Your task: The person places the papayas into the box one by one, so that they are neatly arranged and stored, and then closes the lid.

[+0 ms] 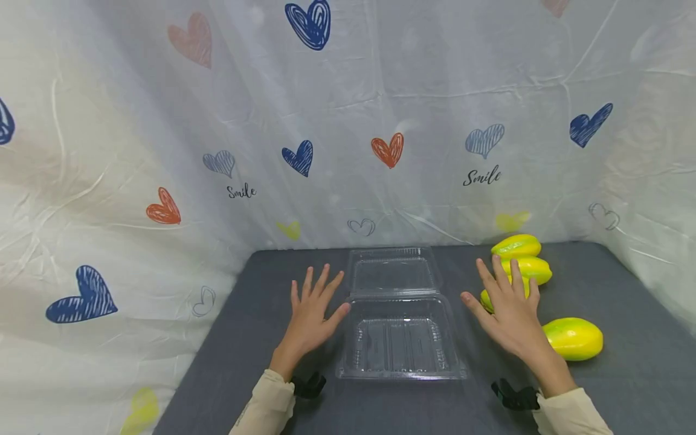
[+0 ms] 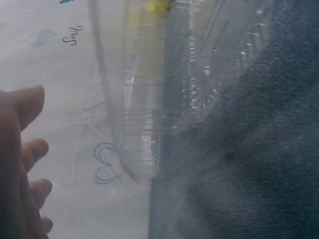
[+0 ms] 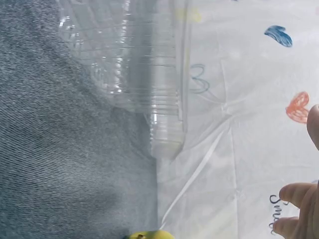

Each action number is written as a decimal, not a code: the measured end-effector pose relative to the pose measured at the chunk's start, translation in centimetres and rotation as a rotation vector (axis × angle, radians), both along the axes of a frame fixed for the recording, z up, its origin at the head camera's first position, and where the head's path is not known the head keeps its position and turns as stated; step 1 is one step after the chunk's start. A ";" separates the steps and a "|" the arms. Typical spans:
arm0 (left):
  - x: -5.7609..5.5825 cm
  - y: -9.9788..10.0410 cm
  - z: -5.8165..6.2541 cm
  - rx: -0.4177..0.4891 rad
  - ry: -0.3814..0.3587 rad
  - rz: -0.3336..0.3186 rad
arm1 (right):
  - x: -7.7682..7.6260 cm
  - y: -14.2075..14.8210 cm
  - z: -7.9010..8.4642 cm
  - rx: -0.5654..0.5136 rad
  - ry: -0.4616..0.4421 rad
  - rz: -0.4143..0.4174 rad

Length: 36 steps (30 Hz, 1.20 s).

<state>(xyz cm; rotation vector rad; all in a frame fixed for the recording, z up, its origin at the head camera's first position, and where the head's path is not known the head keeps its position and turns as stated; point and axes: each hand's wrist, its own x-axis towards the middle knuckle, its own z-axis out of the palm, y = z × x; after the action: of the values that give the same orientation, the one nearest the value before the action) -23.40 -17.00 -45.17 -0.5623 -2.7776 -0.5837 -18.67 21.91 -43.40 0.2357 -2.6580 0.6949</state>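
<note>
A clear plastic clamshell container (image 1: 402, 338) lies opened out on the dark grey table, its lid (image 1: 393, 275) folded back toward the curtain. To its left hovers my left hand (image 1: 312, 314), fingers spread and holding nothing. My right hand (image 1: 511, 314), also spread and bare, is on the other side, overlapping some yellow-green fruits in the head view. One papaya-like fruit (image 1: 575, 339) lies near the right wrist. Farther back are a second fruit (image 1: 516, 245), a third fruit (image 1: 535, 268) and one partly hidden behind the right fingers (image 1: 486, 300).
A white curtain (image 1: 337, 199) printed with hearts and "Smile" stands behind the grey table (image 1: 244, 362) and along its sides. Each wrist wears a black strap mount, the left mount (image 1: 310, 385) and the right mount (image 1: 515, 396).
</note>
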 end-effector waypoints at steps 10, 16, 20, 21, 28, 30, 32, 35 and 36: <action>0.3 -0.4 -0.8 0.159 0.003 -0.171 | 0.0 -0.2 -0.9 -0.053 0.019 0.008; 0.5 -0.7 -1.7 0.280 -0.022 -0.328 | 0.2 -0.4 -1.7 -0.088 0.018 0.026; 1.0 -0.8 -2.4 0.348 -0.049 -0.404 | 0.3 -0.7 -2.4 -0.116 0.010 0.058; 1.1 -0.9 -2.6 0.362 -0.051 -0.418 | 0.4 -0.8 -2.6 -0.120 0.010 0.062; 1.2 -1.2 -3.6 0.416 -0.076 -0.437 | 0.1 -1.1 -3.6 -0.177 0.036 0.088; 1.1 -1.2 -3.9 0.419 -0.075 -0.438 | 0.0 -1.3 -3.9 -0.204 0.035 0.094; 1.0 -1.3 -4.2 0.417 -0.070 -0.441 | 0.0 -1.5 -4.1 -0.225 0.030 0.100; 0.9 -1.3 -4.5 0.431 -0.073 -0.441 | 0.0 -1.5 -4.5 -0.252 0.018 0.107; 0.9 -1.3 -4.6 0.440 -0.078 -0.437 | 0.0 -1.5 -4.6 -0.257 0.011 0.108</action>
<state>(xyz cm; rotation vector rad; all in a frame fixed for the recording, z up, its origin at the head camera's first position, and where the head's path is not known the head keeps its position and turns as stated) -22.54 -18.30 -49.80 -1.0584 -2.4719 -1.2874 -18.69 20.37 -48.02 0.3115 -2.5264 1.0559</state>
